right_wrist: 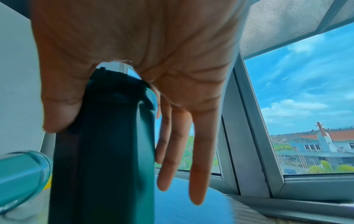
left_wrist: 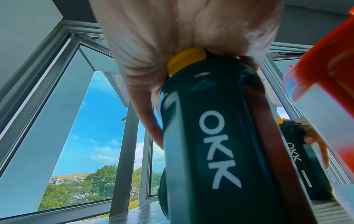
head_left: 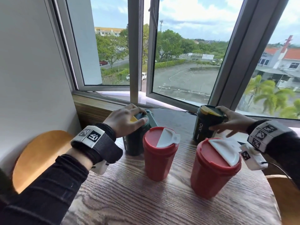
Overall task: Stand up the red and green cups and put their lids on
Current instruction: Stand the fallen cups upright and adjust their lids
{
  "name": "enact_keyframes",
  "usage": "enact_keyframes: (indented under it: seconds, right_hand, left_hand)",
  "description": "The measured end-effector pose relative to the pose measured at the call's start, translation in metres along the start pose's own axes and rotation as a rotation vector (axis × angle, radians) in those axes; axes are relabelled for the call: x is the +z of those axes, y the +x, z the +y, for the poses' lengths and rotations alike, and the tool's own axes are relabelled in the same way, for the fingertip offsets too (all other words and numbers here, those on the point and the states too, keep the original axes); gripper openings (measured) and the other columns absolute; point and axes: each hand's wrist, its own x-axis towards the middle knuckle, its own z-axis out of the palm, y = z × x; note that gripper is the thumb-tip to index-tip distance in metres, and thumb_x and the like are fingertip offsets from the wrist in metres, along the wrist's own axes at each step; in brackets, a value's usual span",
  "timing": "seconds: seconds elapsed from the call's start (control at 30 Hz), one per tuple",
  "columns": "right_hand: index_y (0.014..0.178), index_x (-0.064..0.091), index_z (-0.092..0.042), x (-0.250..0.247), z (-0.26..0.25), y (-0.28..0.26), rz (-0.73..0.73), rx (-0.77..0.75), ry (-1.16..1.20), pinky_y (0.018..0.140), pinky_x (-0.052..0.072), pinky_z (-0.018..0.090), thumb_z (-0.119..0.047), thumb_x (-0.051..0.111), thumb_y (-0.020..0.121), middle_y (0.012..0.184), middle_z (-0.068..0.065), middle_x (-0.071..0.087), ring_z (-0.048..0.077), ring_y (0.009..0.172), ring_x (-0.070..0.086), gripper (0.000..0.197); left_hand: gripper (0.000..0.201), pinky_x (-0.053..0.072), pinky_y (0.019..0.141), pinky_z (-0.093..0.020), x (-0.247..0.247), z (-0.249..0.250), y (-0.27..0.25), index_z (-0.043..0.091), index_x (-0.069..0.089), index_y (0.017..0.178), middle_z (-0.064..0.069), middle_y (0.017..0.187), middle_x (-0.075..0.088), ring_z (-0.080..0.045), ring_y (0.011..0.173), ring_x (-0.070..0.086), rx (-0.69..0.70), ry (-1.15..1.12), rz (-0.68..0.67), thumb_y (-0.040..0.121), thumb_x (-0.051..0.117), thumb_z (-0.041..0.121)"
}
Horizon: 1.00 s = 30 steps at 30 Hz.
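Two dark green plastic cups marked "OKK" stand upright at the far side of the round wood-grain worktop (head_left: 162, 200). The left green cup (head_left: 134, 143) sits at centre frame, its yellow-tabbed green lid (left_wrist: 186, 60) gripped from above by the left hand (head_left: 125, 120). The right green cup (head_left: 204, 125) stands at right of centre, its lid held by the right hand (head_left: 233, 122), thumb and forefinger clamped, other fingers straight. In front, two red plastic cups, the left red cup (head_left: 159, 158) and the right red cup (head_left: 212, 172), stand upright wearing red-and-white lids. Their contents are hidden.

Glossy green cups (left_wrist: 220, 136), likely plastic; matt red cups (head_left: 158, 159); grained wood table (head_left: 146, 200).
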Motion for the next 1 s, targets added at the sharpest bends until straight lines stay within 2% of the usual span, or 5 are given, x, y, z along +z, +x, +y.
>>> enact_keyframes:
  seconds: [0.17, 0.3, 0.4, 0.57, 1.0]
  right_hand:
    - [0.135, 0.028, -0.031, 0.0, -0.005, -0.001, 0.003, 0.035, -0.068, 0.067, 0.056, 0.042, -0.033, 0.086, 0.061, 0.109, 0.006, 0.062, 0.026, 0.091, 0.065, 0.094]
    - [0.139, 0.032, -0.02, -0.012, -0.029, -0.004, 0.016, -0.061, -0.284, 0.1, 0.045, 0.039, -0.078, 0.076, 0.033, 0.133, 0.005, 0.053, 0.023, 0.115, 0.055, 0.128]
    - [0.147, 0.025, -0.016, -0.016, -0.07, -0.014, 0.065, -0.148, -0.439, 0.106, 0.034, 0.034, -0.066, 0.066, 0.053, 0.147, 0.01, 0.038, 0.027, 0.13, 0.042, 0.114]
    - [0.138, 0.039, -0.024, -0.01, -0.136, -0.006, 0.058, -0.28, -0.62, 0.108, 0.035, 0.04, -0.076, 0.054, 0.048, 0.146, 0.004, 0.04, 0.024, 0.129, 0.042, 0.104]
    - [0.139, 0.039, -0.018, 0.101, -0.204, 0.074, -0.224, -0.322, -0.955, 0.108, 0.034, 0.036, -0.052, 0.062, 0.082, 0.144, 0.002, 0.044, 0.021, 0.13, 0.042, 0.07]
  left_hand:
    - [0.073, 0.043, 0.089, -0.035, 0.001, -0.001, 0.0, 0.04, 0.049, 0.123, 0.006, 0.122, 0.051, -0.018, 0.107, 0.052, -0.004, -0.007, 0.009, 0.067, 0.02, 0.076]
    - [0.07, 0.043, 0.089, -0.034, 0.001, -0.001, 0.0, 0.041, 0.048, 0.121, 0.004, 0.117, 0.052, -0.019, 0.104, 0.053, -0.001, -0.011, 0.012, 0.067, 0.021, 0.076]
    - [0.066, 0.042, 0.086, -0.031, 0.0, 0.0, 0.0, 0.039, 0.049, 0.122, 0.004, 0.12, 0.051, -0.019, 0.104, 0.054, 0.003, -0.011, 0.009, 0.071, 0.026, 0.074]
    - [0.058, 0.044, 0.089, -0.033, -0.001, 0.0, -0.001, 0.039, 0.05, 0.123, 0.007, 0.124, 0.05, -0.017, 0.105, 0.053, 0.004, -0.027, -0.002, 0.076, 0.032, 0.068]
    - [0.056, 0.043, 0.092, -0.032, 0.001, -0.004, 0.001, 0.04, 0.047, 0.124, 0.012, 0.126, 0.047, -0.017, 0.11, 0.052, 0.031, -0.043, 0.028, 0.078, 0.033, 0.067]
